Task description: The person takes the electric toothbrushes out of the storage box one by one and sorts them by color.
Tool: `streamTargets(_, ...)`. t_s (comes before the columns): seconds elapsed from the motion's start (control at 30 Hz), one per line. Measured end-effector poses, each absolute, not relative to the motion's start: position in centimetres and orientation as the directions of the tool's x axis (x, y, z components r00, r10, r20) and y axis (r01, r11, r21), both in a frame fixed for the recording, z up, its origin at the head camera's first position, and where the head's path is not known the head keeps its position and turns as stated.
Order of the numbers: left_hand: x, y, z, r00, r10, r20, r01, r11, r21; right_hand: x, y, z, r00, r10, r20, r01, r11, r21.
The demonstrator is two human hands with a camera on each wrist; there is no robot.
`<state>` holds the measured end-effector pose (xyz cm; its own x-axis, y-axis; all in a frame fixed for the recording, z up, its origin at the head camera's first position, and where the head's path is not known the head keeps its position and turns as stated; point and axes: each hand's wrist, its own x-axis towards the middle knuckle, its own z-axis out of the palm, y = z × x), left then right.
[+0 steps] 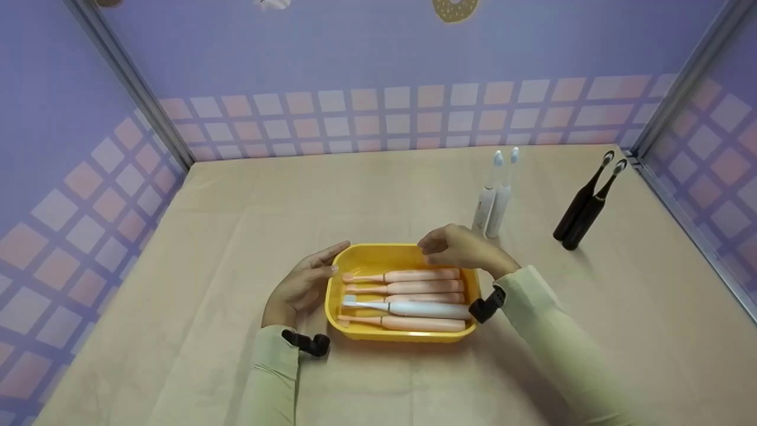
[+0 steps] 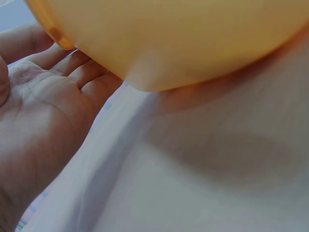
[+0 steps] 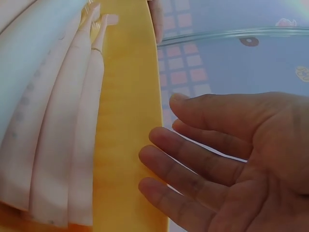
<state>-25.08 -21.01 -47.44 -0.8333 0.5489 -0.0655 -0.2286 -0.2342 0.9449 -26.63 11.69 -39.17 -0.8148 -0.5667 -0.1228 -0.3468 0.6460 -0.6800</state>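
A yellow basket [image 1: 402,337] holds several pale pink electric toothbrushes [image 1: 423,323] and one white electric toothbrush [image 1: 429,309], all lying side by side with heads to the left. My left hand [image 1: 301,284] grips the basket's left end, thumb at the rim and fingers along the outer wall; in the left wrist view its fingertips pass behind the basket [image 2: 193,43]. Over the far right corner of the basket is my right hand [image 1: 464,247], fingers loosely bent and nothing held. The right wrist view shows those fingers [image 3: 193,164] spread beside the basket's wall, overlapping its edge.
Two white electric toothbrushes [image 1: 500,207] stand upright on the table just beyond my right hand. Farther right, two black electric toothbrushes [image 1: 584,222] stand together. A beige cloth covers the table [image 1: 177,331], with patterned panels [image 1: 355,59] around its back and sides.
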Motion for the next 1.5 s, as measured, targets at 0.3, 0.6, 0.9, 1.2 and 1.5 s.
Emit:
streamTargets(0.3,-25.2,-21.1,-47.5,-0.827,0.56,-0.053,-0.216,-0.229,0.949,-26.9,11.1,-39.5,-0.791,-0.587,-0.172,-0.338,0.654,-0.677)
streamTargets(0.6,-25.2,-21.1,-47.6,-0.83,0.556,-0.047,-0.207,-0.228,0.952,-27.0,10.3,-39.8,-0.776,-0.588,-0.228,-0.339,0.694,-0.635)
streamTargets(0.9,-25.2,-21.3,-47.7,-0.819,0.573,-0.021,-0.186,-0.23,0.955,-27.0,9.9,-40.0,-0.753,-0.594,-0.283,-0.338,0.718,-0.608)
streamTargets(1.2,-25.2,-21.2,-47.6,-0.828,0.56,-0.033,-0.198,-0.236,0.951,-26.9,9.7,-40.4,-0.745,-0.588,-0.314,-0.346,0.744,-0.571)
streamTargets(1.5,-25.2,-21.1,-47.5,-0.836,0.545,-0.058,-0.222,-0.241,0.945,-27.1,9.5,-41.1,-0.729,-0.616,-0.298,-0.393,0.733,-0.554)
